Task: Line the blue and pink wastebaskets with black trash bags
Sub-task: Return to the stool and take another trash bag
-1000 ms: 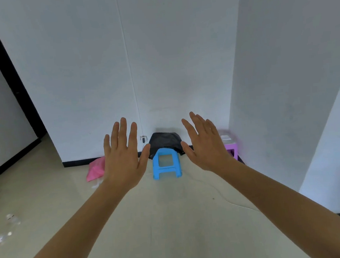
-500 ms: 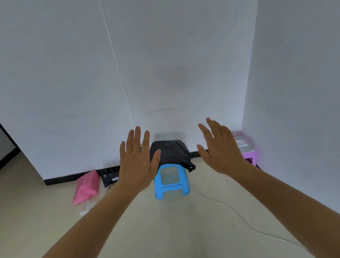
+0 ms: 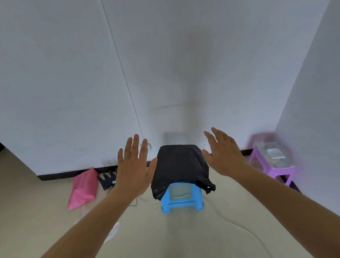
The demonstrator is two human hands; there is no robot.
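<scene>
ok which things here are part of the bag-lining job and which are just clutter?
Job:
- black trash bag, draped over the blue stool
- left hand and right hand, both open, holding nothing

Clutter:
- purple stool
- pink bag on the floor
- white cable

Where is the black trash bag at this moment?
In the head view, the black trash bag sits centre frame, draped over the blue stool near the white wall, between the raised left hand and right hand.
</scene>
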